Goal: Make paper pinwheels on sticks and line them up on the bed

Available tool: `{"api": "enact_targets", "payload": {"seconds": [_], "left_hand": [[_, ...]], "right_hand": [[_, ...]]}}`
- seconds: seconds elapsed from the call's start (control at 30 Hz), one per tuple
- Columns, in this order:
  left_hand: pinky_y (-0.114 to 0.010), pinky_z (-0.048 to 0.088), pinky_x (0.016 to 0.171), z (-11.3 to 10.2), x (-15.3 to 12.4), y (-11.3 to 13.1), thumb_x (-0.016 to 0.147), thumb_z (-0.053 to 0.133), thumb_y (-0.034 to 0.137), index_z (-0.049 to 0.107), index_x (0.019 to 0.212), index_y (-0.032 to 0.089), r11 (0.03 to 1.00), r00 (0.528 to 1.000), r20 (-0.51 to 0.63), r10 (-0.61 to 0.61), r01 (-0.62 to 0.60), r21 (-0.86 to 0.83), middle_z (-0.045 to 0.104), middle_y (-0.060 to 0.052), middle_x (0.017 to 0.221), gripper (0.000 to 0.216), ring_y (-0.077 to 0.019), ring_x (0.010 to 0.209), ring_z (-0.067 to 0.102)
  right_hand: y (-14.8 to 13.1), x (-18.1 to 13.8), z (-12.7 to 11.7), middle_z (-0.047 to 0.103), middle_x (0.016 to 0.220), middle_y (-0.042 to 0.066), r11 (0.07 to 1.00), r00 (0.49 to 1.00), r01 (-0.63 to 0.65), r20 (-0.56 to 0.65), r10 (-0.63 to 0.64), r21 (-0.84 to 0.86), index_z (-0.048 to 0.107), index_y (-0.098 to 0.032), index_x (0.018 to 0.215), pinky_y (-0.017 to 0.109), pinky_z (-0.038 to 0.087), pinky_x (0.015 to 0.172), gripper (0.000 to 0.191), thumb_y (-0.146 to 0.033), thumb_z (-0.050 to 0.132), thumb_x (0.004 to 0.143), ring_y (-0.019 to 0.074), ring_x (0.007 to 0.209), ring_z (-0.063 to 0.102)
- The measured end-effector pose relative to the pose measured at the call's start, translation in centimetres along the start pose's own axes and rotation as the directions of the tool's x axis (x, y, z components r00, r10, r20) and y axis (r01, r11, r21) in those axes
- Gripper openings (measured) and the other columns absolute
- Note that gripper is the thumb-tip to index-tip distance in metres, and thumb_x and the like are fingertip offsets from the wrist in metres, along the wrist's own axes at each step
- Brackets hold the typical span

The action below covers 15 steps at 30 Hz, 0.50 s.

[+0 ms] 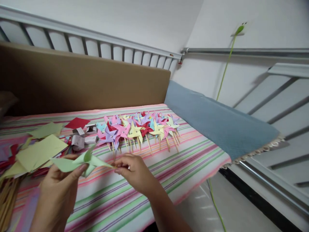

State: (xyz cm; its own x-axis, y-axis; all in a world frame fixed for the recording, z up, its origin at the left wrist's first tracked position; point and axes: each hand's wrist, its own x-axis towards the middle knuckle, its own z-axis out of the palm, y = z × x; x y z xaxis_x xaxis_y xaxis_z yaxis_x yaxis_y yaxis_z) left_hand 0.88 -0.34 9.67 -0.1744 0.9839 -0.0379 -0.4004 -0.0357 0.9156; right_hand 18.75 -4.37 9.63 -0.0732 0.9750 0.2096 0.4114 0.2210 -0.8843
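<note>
Thumb and fingers of my left hand (59, 185) are closed on a pale green paper pinwheel (88, 158), its blades folded in toward the middle. My right hand (135, 170) is pinched at the pinwheel's right-hand tip. Something thin and tan shows at those fingertips, too small to name for sure. Beyond my hands, many finished pinwheels (135, 132) in pink, yellow, purple, red and blue lie in a row on wooden sticks. Left of them are small open boxes (78, 141).
Loose yellow paper sheets (42, 153) and a red sheet (77, 123) lie at the left. A bundle of wooden sticks (9, 199) sits at the near left. The striped cloth (135, 199) ends at the right. A cardboard panel (84, 80) stands behind.
</note>
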Motion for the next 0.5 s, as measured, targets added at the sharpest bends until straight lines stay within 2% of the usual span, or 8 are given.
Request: {"api": "enact_targets", "payload": {"seconds": [0.13, 0.27, 0.33, 0.43, 0.5], "left_hand": [[-0.020, 0.048, 0.064, -1.0, 1.5, -0.4, 0.050, 0.079, 0.014, 0.064, 0.088, 0.022, 0.994, 0.996, -0.042, -0.076, 0.073, -0.081, 0.063, 0.004, 0.070, 0.042, -0.0134, 0.071, 0.060], [-0.022, 0.047, 0.069, -1.3, 1.6, -1.2, 0.053, 0.079, 0.016, 0.063, 0.095, 0.019, 0.990, 0.994, -0.026, -0.106, 0.103, -0.091, 0.067, 0.000, 0.084, 0.045, -0.0130, 0.076, 0.061], [-0.022, 0.047, 0.069, -0.9, 1.2, -1.3, 0.054, 0.079, 0.019, 0.062, 0.098, 0.017, 0.993, 0.995, -0.005, -0.096, 0.095, -0.067, 0.067, -0.002, 0.088, 0.047, -0.0120, 0.075, 0.061], [-0.027, 0.046, 0.080, -0.4, 1.0, -1.2, 0.054, 0.079, 0.021, 0.057, 0.109, 0.020, 0.999, 0.999, 0.032, -0.042, 0.042, -0.025, 0.066, -0.004, 0.098, 0.060, -0.0154, 0.088, 0.061], [-0.031, 0.044, 0.087, -0.5, 1.1, -1.0, 0.055, 0.078, 0.022, 0.054, 0.114, 0.021, 1.000, 0.999, 0.029, -0.031, 0.031, 0.006, 0.065, -0.006, 0.104, 0.064, -0.0176, 0.097, 0.060]], "right_hand": [[2.0, 0.1, -0.3, 0.063, 0.076, -0.001, 0.988, 0.996, -0.086, -0.009, 0.085, -0.129, 0.070, -0.021, 0.078, 0.022, 0.041, 0.064, 0.011, -0.013, 0.063, 0.074, 0.0116, 0.070, 0.057], [3.5, 0.1, 0.3, 0.061, 0.071, -0.001, 0.968, 0.995, -0.092, 0.010, 0.097, -0.235, 0.068, -0.020, 0.070, 0.023, 0.040, 0.066, 0.008, -0.014, 0.063, 0.072, 0.0131, 0.071, 0.056], [4.2, 0.2, 0.6, 0.060, 0.070, 0.000, 0.963, 0.994, -0.105, 0.016, 0.113, -0.248, 0.067, -0.020, 0.067, 0.023, 0.039, 0.064, 0.009, -0.015, 0.061, 0.072, 0.0136, 0.070, 0.056], [5.2, 0.4, 0.1, 0.059, 0.068, 0.000, 0.964, 0.986, -0.164, -0.005, 0.166, -0.210, 0.065, -0.019, 0.066, 0.023, 0.039, 0.062, 0.010, -0.020, 0.058, 0.073, 0.0135, 0.067, 0.055], [5.7, 0.5, -0.9, 0.059, 0.066, -0.001, 0.956, 0.970, -0.240, -0.069, 0.231, -0.167, 0.063, -0.019, 0.065, 0.023, 0.039, 0.061, 0.010, -0.023, 0.057, 0.072, 0.0134, 0.065, 0.055]]}}
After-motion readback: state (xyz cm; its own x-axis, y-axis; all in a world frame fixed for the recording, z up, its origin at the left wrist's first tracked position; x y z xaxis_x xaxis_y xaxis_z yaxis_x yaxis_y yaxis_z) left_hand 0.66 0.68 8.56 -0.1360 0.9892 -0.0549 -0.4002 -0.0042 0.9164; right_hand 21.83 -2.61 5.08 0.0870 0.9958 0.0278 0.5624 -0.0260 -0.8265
